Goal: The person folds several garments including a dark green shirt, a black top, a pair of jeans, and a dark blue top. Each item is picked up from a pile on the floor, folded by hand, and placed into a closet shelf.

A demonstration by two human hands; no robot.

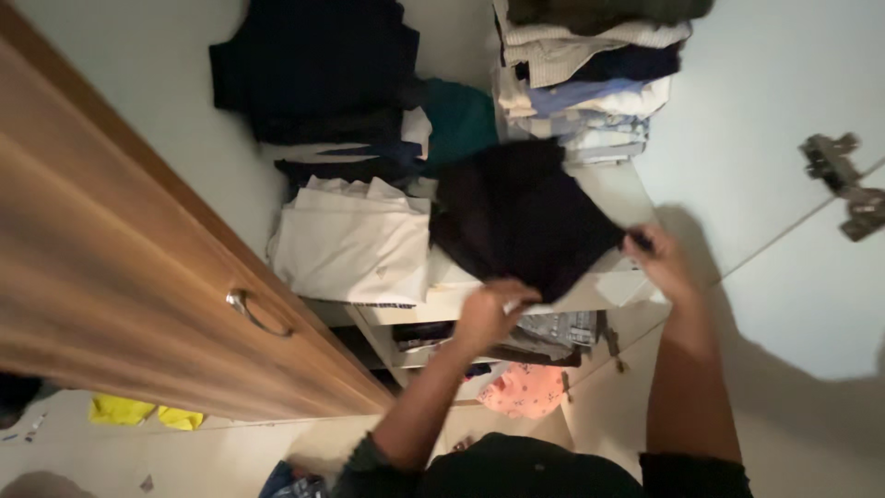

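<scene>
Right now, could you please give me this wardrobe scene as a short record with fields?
Left hand: left hand grips the lower edge of the black garment
Right hand: right hand pinches its right corner
Garment: spread over the shelf
Beside it: folded white clothes; mixed folded stack
Left side: wooden door with metal handle

Black garment [521, 217], white folded stack [355, 244], teal cloth [461, 120].
</scene>
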